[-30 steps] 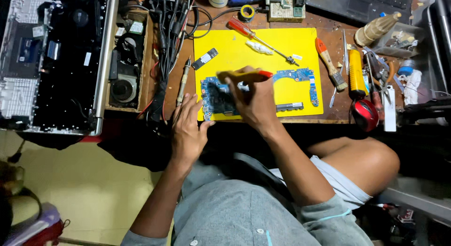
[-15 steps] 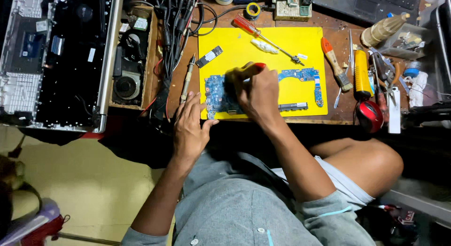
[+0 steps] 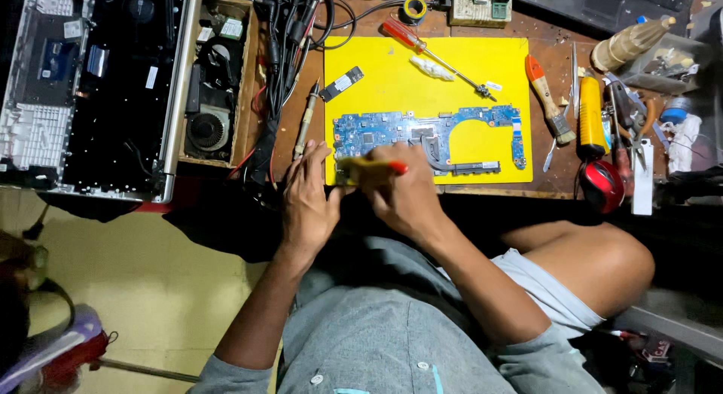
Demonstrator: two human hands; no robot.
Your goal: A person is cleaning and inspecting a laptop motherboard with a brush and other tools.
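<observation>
Head view, right hand (image 3: 403,194) gripping screwdriver (image 3: 369,167), mat (image 3: 482,115) edge

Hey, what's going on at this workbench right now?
A seated person works on a blue circuit board lying on a yellow mat. The right hand holds a yellow tool with a red tip over the board's near edge. The left hand rests at the mat's corner. An opened laptop lies alongside.

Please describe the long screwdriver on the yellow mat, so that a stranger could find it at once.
Find the yellow mat in the middle of the wooden desk. Near its top edge, above the blue circuit board, the screwdriver lies slanted. Its clear red handle and long thin metal shaft set it apart from the short paintbrush off the mat.
</observation>
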